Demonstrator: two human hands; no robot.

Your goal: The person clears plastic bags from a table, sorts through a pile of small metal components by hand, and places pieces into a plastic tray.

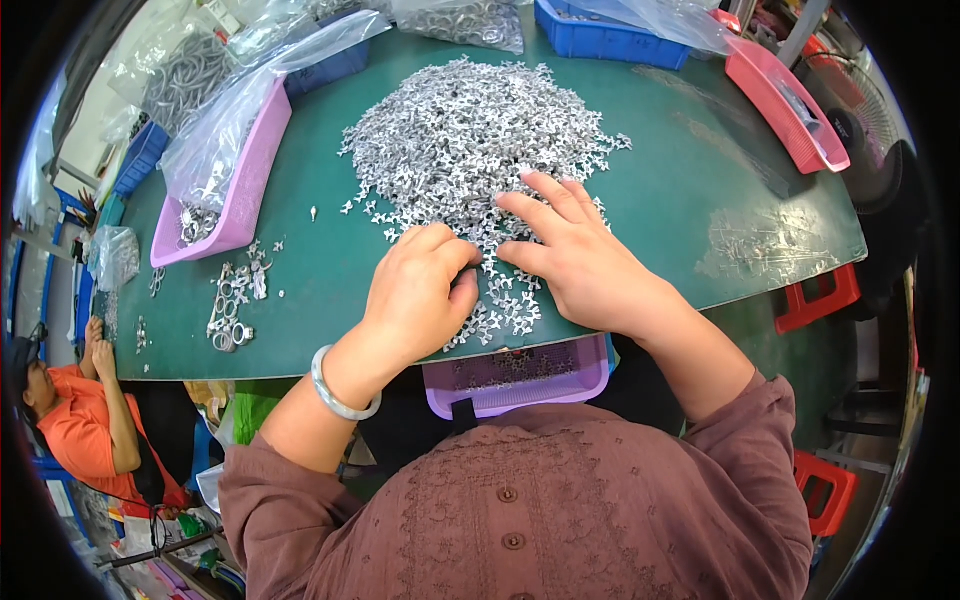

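A big heap of small silvery metal parts, each with short prongs, lies on the green tabletop. At its near edge, my left hand has its fingers curled in toward the thumb; whatever they may hold is hidden. My right hand has its fingers spread, the longer ones reaching onto the near right side of the heap. Below and between both hands, loose metal parts are strewn toward the table's front edge. Under that edge, a purple plastic basket holds some small dark-looking parts.
A pink-purple basket with plastic bags and metal pieces stands at left, near metal rings. Blue bins and a red-pink basket sit along the far side. Another person in orange works at far left. Red stools stand right.
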